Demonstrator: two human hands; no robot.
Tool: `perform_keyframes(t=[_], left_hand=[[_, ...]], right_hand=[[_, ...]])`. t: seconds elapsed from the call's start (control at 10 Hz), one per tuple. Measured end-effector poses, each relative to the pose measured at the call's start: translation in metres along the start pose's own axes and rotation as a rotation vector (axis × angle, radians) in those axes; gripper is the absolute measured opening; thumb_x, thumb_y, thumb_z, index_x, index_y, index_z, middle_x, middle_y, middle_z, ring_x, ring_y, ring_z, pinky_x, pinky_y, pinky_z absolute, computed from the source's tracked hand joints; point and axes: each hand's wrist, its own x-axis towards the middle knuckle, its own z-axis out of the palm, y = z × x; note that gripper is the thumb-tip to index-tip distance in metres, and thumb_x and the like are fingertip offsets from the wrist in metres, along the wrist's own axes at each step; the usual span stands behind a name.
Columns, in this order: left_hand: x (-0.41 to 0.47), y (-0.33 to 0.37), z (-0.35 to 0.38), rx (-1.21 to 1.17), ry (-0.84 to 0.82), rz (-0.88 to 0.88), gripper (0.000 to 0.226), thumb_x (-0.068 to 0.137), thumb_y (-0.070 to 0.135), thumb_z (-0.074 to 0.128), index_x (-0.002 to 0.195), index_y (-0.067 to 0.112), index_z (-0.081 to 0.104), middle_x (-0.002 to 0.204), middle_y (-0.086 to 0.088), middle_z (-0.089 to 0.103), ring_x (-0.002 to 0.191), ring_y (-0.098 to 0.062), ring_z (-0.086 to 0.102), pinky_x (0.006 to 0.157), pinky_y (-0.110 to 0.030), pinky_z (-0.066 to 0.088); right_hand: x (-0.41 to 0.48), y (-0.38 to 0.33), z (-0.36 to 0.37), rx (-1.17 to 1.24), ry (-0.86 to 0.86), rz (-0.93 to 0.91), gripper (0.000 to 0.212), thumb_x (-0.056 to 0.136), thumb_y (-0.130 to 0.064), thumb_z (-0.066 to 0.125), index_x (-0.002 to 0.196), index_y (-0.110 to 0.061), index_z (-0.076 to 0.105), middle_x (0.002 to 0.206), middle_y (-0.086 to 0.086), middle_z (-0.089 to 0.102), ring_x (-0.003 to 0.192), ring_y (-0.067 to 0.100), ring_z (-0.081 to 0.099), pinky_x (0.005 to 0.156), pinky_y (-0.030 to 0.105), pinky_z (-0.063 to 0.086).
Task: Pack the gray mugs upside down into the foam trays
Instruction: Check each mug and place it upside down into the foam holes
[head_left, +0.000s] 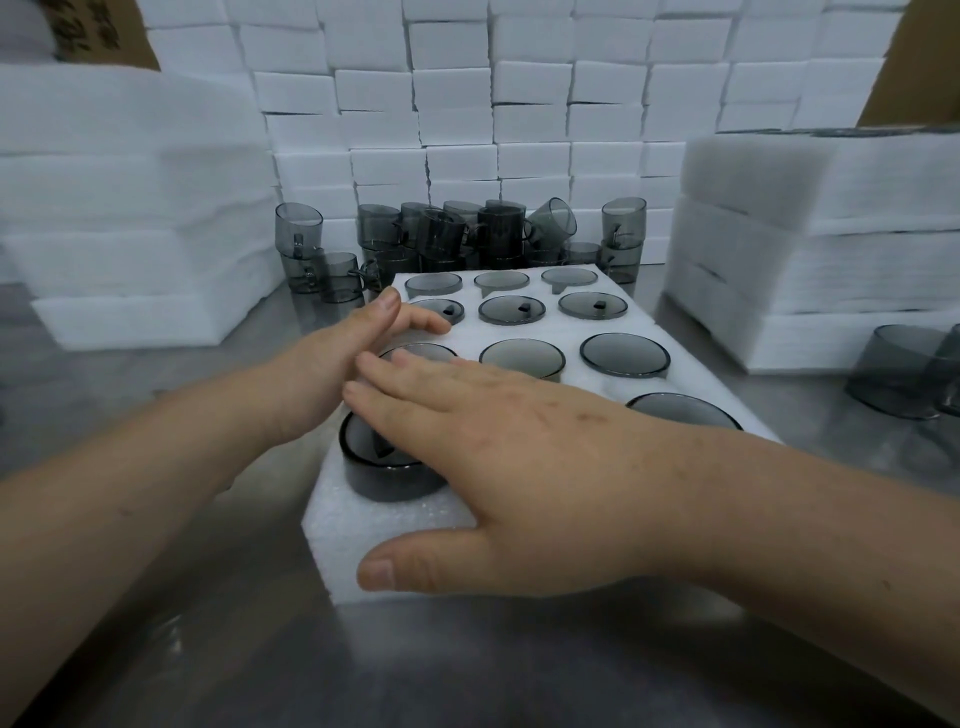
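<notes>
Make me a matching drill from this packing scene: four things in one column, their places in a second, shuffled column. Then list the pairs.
Things
1. right hand
2. loose mugs
3. near-left mug
4. foam stack

Places
A. heaped behind the foam tray, in front of the white blocks
B. at the right side of the table
C. spread flat over the tray's near end
D. poking up from the tray's front-left slot

Pairs: 1-C, 2-A, 3-D, 4-B
</notes>
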Motion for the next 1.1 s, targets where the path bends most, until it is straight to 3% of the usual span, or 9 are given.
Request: perform_keyframes(t=[0.2,0.3,0.4,0.5,0.6,0.8,0.9,1.0,1.1], left_hand=[[0.001,0.002,0.003,0.068,0.06,-0.005,0.074,0.064,0.08,0.028,0.119,0.039,0.057,0.14,0.007,0.048,0.135,-0.013,0.035,0.116,-0.047,0.016],[0.001,0.004,0.005,0.054,0.058,-0.009,0.067,0.065,0.08,0.026,0.11,0.045,0.059,0.137,0.009,0.05,0.134,-0.01,0.036,0.116,-0.043,0.017],[0.001,0.007,0.006,0.042,0.006,0.005,0.06,0.066,0.077,0.022,0.096,0.046,0.064,0.122,0.024,0.055,0.122,0.01,0.041,0.104,-0.02,0.023],[0.002,0.006,0.006,0.042,0.02,0.018,0.061,0.069,0.075,0.022,0.101,0.04,0.061,0.123,0.021,0.054,0.121,0.01,0.042,0.101,-0.016,0.024],[0.003,0.005,0.007,0.049,0.027,0.034,0.053,0.081,0.061,0.017,0.102,0.037,0.06,0.125,0.015,0.053,0.121,0.008,0.042,0.097,-0.012,0.025],[0.002,0.009,0.012,0.045,0.061,0.034,0.048,0.082,0.055,0.022,0.1,0.032,0.06,0.118,0.018,0.055,0.114,0.015,0.044,0.098,-0.009,0.027],[-0.001,0.013,0.017,-0.018,0.121,0.019,0.055,0.082,0.054,0.03,0.11,0.015,0.057,0.131,-0.001,0.053,0.126,-0.007,0.043,0.112,-0.03,0.026],[-0.005,0.019,0.018,-0.062,0.13,-0.011,0.062,0.086,0.044,0.026,0.126,0.003,0.051,0.14,-0.016,0.044,0.133,-0.027,0.036,0.102,-0.02,0.034],[-0.01,0.022,0.022,-0.146,0.245,-0.027,0.049,0.1,0.025,0.021,0.129,-0.005,0.047,0.136,-0.018,0.047,0.129,-0.028,0.041,0.099,-0.021,0.038]], right_hand=[[0.001,0.001,0.002,-0.071,-0.057,-0.005,0.091,0.083,-0.064,0.045,0.15,-0.016,0.003,0.158,0.001,-0.002,0.143,0.012,-0.001,0.113,0.025,-0.003],[0.001,0.003,0.003,-0.084,-0.076,-0.01,0.093,0.083,-0.064,0.046,0.149,-0.016,0.003,0.158,0.001,-0.002,0.143,0.013,0.0,0.11,0.021,-0.002],[0.003,0.002,0.014,-0.122,-0.02,-0.009,0.093,0.079,-0.062,0.049,0.15,-0.017,0.008,0.158,0.001,0.004,0.142,0.014,0.003,0.115,0.025,0.0],[0.005,0.003,0.018,-0.149,0.008,-0.008,0.093,0.077,-0.062,0.05,0.149,-0.016,0.012,0.157,0.003,0.009,0.143,0.016,0.007,0.117,0.031,0.01],[0.006,0.003,0.018,-0.148,0.013,-0.008,0.095,0.078,-0.061,0.052,0.149,-0.016,0.01,0.157,0.002,0.008,0.143,0.016,0.006,0.116,0.031,0.008],[-0.001,0.005,0.009,-0.103,-0.033,-0.024,0.095,0.081,-0.063,0.051,0.149,-0.02,0.001,0.157,-0.004,-0.004,0.139,0.006,-0.003,0.098,0.016,-0.008],[-0.004,0.005,0.006,-0.058,-0.008,-0.022,0.089,0.082,-0.064,0.047,0.149,-0.023,0.007,0.158,-0.005,0.002,0.142,0.008,0.003,0.111,0.022,-0.004],[-0.008,0.003,-0.008,0.142,0.129,-0.005,0.069,0.083,-0.06,0.051,0.138,-0.023,0.035,0.144,-0.007,0.038,0.13,0.01,0.035,0.108,0.035,0.03],[-0.015,0.011,-0.03,0.349,0.457,0.101,0.05,0.077,-0.056,0.046,0.122,-0.034,0.055,0.126,-0.018,0.054,0.106,-0.009,0.048,0.086,0.01,0.043]])
